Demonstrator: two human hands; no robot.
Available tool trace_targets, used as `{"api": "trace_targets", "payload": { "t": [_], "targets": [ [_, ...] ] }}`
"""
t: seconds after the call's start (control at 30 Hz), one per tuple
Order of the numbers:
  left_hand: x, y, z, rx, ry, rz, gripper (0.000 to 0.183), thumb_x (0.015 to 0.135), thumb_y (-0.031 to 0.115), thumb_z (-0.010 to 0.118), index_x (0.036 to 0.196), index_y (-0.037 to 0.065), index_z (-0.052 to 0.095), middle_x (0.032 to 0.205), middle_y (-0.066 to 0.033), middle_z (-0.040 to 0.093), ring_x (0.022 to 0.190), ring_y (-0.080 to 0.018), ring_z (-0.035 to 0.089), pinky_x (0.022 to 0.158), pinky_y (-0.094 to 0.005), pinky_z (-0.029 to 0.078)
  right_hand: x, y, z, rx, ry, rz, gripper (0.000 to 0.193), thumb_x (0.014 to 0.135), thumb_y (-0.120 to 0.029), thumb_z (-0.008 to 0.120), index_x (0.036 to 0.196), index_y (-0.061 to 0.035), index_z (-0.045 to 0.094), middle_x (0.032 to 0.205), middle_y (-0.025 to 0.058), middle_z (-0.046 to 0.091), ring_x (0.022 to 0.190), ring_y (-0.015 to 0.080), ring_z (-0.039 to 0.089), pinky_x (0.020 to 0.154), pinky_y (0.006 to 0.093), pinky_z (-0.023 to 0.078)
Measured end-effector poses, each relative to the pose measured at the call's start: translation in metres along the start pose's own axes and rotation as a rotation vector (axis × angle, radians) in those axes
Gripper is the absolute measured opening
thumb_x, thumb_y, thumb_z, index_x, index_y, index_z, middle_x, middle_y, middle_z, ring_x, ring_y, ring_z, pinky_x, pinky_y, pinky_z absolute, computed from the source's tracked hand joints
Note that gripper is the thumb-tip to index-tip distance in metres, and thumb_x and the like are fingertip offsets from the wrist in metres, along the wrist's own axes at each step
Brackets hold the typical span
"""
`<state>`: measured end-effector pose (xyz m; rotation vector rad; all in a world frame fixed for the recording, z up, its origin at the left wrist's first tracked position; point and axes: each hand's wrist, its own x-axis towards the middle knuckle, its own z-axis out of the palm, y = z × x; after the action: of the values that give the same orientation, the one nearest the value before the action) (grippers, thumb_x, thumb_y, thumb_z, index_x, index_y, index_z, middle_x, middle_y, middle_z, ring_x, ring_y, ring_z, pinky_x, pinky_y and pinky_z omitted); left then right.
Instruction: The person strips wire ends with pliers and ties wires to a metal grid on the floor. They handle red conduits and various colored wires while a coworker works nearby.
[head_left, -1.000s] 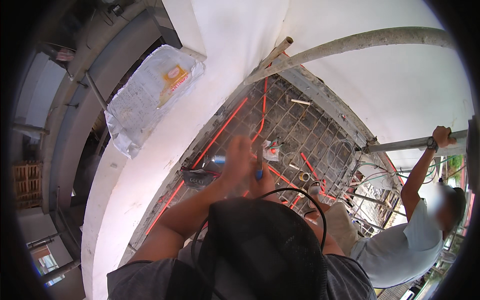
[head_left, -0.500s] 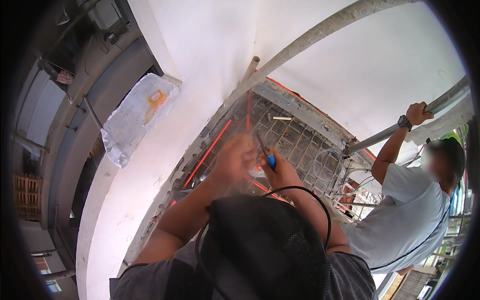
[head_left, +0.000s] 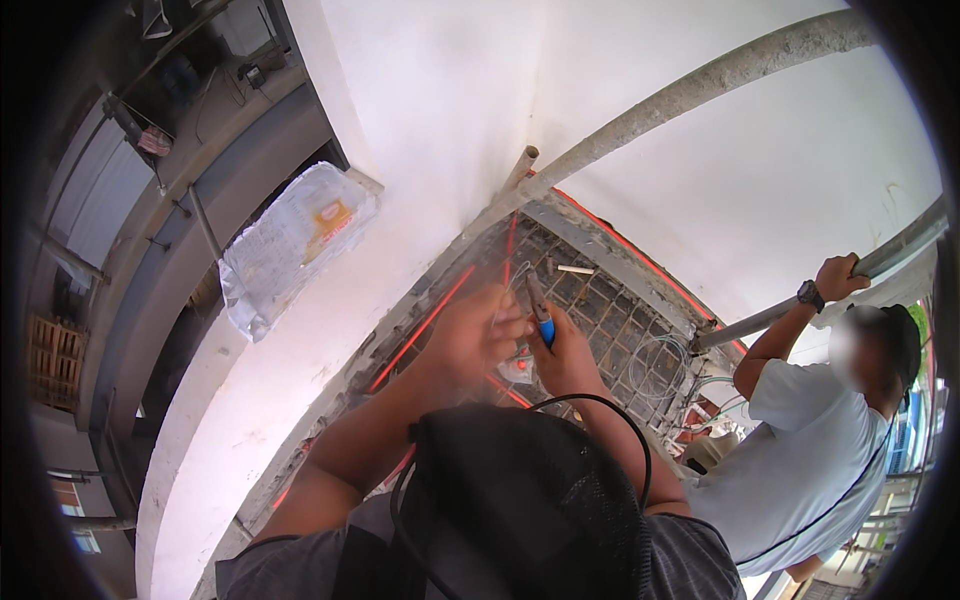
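My right hand [head_left: 572,358] is closed round the blue grips of a pair of pliers [head_left: 541,306], whose dark jaws point away from me. Just to the left, my left hand [head_left: 482,330] pinches a thin pale wire [head_left: 521,270]. The wire bends into a loop beside the plier jaws; whether the jaws touch it I cannot tell. Both hands are over a grid of steel bars [head_left: 612,318]. Below and between them shows a small whitish object [head_left: 517,368] with a red spot, partly hidden by my hands.
A white wall ledge [head_left: 240,385] curves along the left, with a crumpled printed bag [head_left: 290,250] on it. A pole [head_left: 700,95] crosses above. At right, a co-worker [head_left: 815,420] grips another pole [head_left: 770,310]. Coiled wire [head_left: 658,365] lies on the bars.
The view has shifted slightly, so the surroundings sit lower. My left hand has come closer to the pliers, and the wire loop now shows beside the jaws. The co-worker keeps holding the pole.
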<state>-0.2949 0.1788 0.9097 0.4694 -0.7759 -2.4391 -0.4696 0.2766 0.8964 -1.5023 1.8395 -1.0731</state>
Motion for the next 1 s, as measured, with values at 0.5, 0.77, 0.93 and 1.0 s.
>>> {"api": "trace_targets", "payload": {
  "t": [0.5, 0.77, 0.93, 1.0],
  "targets": [
    [-0.009, -0.011, 0.019, 0.046, 0.220, 0.014, 0.023, 0.115, 0.028, 0.052, 0.097, 0.014, 0.052, 0.087, 0.0040, 0.043, 0.074, -0.0052, 0.043, 0.055, -0.0224, 0.034, 0.003, 0.014, -0.011, -0.417, 0.085, -0.080, 0.030, 0.100, -0.018, 0.069, 0.128, -0.0102, 0.062, 0.116, 0.0192, 0.072, 0.105, 0.0461, 0.071, 0.083, 0.0565, 0.057],
    [-0.005, 0.008, 0.015, 0.508, 0.125, 0.148, 0.025, 0.116, 0.026, 0.052, 0.094, 0.014, 0.052, 0.085, 0.0033, 0.044, 0.068, -0.0071, 0.042, 0.048, -0.0230, 0.031, 0.023, 0.007, -0.051, -0.703, 0.102, -0.168, 0.036, 0.093, -0.010, 0.068, 0.129, -0.0121, 0.063, 0.117, 0.0113, 0.070, 0.111, 0.0362, 0.072, 0.082, 0.0539, 0.059],
    [0.005, 0.021, 0.020, -0.074, 0.245, -0.162, 0.023, 0.112, 0.022, 0.057, 0.091, 0.011, 0.052, 0.085, 0.0016, 0.045, 0.067, -0.0082, 0.043, 0.049, -0.0235, 0.031, 0.041, 0.013, -0.062, -0.853, 0.109, -0.242, 0.027, 0.095, -0.011, 0.063, 0.122, -0.0110, 0.062, 0.113, 0.0098, 0.068, 0.112, 0.0333, 0.071, 0.081, 0.0520, 0.060],
    [0.014, 0.022, 0.017, -0.133, 0.284, -0.188, 0.028, 0.112, 0.022, 0.059, 0.088, 0.011, 0.050, 0.082, 0.0013, 0.045, 0.064, -0.0084, 0.041, 0.045, -0.0239, 0.029, 0.053, 0.018, -0.063, -0.893, 0.104, -0.281, 0.023, 0.096, -0.011, 0.062, 0.120, -0.0107, 0.062, 0.112, 0.0098, 0.068, 0.113, 0.0330, 0.071, 0.081, 0.0508, 0.060]
  ]
}}
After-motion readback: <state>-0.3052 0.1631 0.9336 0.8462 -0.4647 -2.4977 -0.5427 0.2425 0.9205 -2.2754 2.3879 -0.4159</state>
